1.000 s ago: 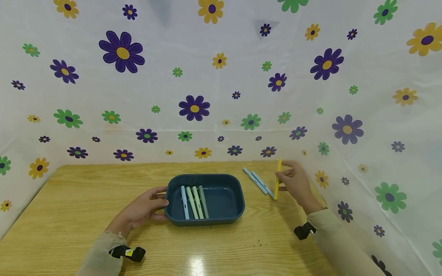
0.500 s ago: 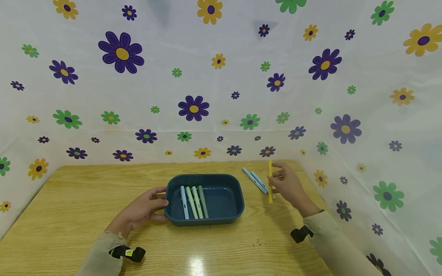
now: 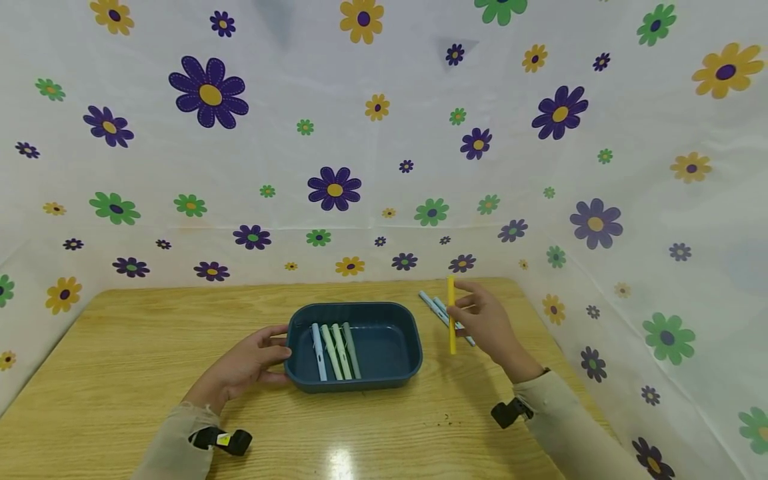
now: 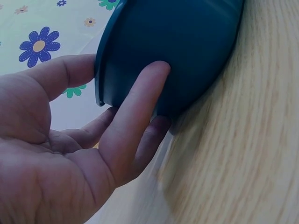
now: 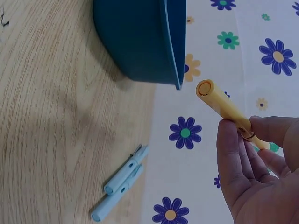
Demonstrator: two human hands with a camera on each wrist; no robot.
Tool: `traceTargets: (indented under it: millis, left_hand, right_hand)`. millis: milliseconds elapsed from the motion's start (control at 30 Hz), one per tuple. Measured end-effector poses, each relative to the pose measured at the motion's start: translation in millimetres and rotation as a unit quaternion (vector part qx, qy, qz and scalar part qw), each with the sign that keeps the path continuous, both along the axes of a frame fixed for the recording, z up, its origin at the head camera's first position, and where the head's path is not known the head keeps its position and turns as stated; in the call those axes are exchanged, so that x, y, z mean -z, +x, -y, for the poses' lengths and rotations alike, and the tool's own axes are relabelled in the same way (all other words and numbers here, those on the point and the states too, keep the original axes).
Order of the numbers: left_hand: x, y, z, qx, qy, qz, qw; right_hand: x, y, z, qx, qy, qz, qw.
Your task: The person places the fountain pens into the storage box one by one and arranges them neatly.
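Observation:
Upright above the table, a yellow pen is pinched between the thumb and fingers of my right hand; the right wrist view shows one round end of the yellow pen facing the camera. My left hand rests its extended fingers against the left side of a dark blue bin. In the left wrist view, one of its fingers lies along the outer wall of the bin. Inside the bin are a light blue pen, two pale green pens and a grey-green pen, side by side.
Two light blue pens lie close together on the wooden table, right of the bin and partly behind the yellow pen in the head view. A flower-patterned white sheet rises along the table's back and sides. Small dark specks dot the tabletop.
My right hand has moved left toward the bin, carrying the upright yellow pen across in front of the two light blue pens. The left hand and the bin have stayed in place.

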State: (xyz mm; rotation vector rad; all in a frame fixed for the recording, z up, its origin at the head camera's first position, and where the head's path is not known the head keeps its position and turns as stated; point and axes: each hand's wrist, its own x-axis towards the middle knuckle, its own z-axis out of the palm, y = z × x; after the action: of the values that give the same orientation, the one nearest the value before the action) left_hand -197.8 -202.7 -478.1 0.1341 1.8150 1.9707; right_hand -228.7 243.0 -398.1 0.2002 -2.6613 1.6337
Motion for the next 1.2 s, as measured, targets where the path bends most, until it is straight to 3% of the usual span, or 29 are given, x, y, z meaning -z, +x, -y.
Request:
traceTargets:
  millis: [467, 733, 1000, 1200]
  left_hand:
    - [0.1, 0.1, 1.5, -0.011, -0.003, 0.007, 0.9999]
    - [0.3, -0.7, -0.4, -0.009, -0.004, 0.009, 0.9999]
    - [-2.2, -0.6, -0.8, -0.01, -0.004, 0.011, 0.9999]
    - [-2.1, -0.3, -0.8, -0.009, -0.007, 0.01, 0.9999]
  right_hand:
    - [9.5, 2.2, 61.5, -0.035, -0.033, 0.025, 0.9985]
    - [27.6, 2.3, 94.9, -0.059, 0.0, 0.059, 0.9965]
    - [39.2, 3.7, 118.7, -0.078, 0.095, 0.074, 0.9897]
    - [45.4, 1.1, 132.0, -0.079, 0.103, 0.107, 0.9858]
